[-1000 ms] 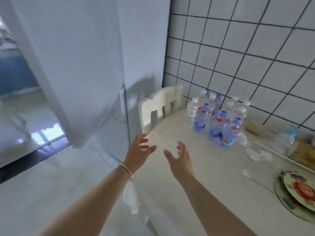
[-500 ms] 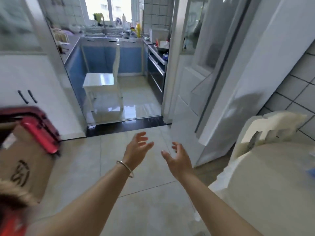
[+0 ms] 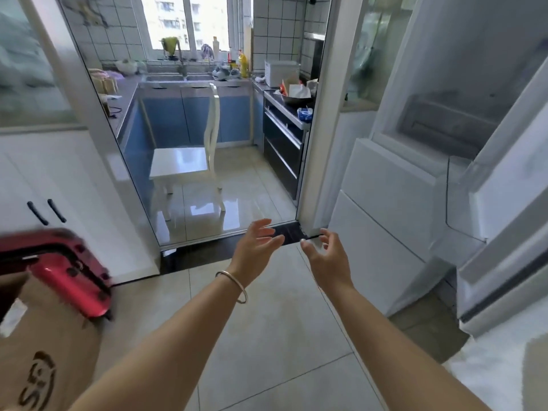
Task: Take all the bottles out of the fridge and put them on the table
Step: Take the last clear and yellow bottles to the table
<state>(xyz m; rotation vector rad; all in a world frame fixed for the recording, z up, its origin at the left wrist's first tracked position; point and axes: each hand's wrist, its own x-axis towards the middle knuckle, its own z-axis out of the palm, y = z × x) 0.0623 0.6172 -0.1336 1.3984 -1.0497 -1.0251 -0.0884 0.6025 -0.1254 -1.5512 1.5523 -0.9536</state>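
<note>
Hands are empty now: left hand [image 3: 257, 247] and right hand [image 3: 326, 256], each grip wide and relaxed. A second ago the bottles stood on the bench; the view has turned toward the open fridge [image 3: 444, 179], probably for more bottles, none visible.

We stand in a home, facing a small kitchen at 12 o'clock: a sink [image 3: 178, 78] under a window [image 3: 189, 22], blue cupboards [image 3: 195, 117], tiled walls, a white chair [image 3: 189, 161] on glossy floor tiles. At 3 o'clock, an open white fridge [image 3: 444, 161].
</note>
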